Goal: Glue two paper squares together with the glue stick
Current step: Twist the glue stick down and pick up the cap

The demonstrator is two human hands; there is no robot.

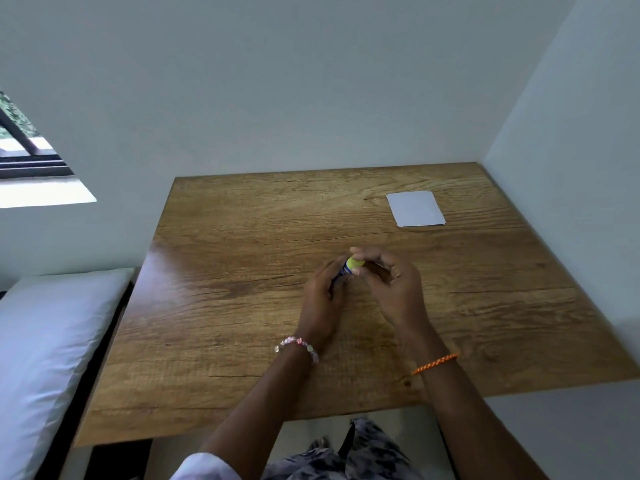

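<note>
A glue stick (pixel 348 268) with a blue body and a yellow-green end is held above the middle of the wooden table (pixel 242 306). My left hand (pixel 322 299) grips its blue body. My right hand (pixel 388 282) pinches the yellow-green end with thumb and fingers. White paper (pixel 415 208) lies flat at the far right of the table, well beyond both hands; I cannot tell whether it is one square or two stacked.
White walls close the table's far side and right side. A bed with a white pillow (pixel 52 358) stands against the table's left edge. A window (pixel 24 143) is at the upper left. My lap shows below the near edge.
</note>
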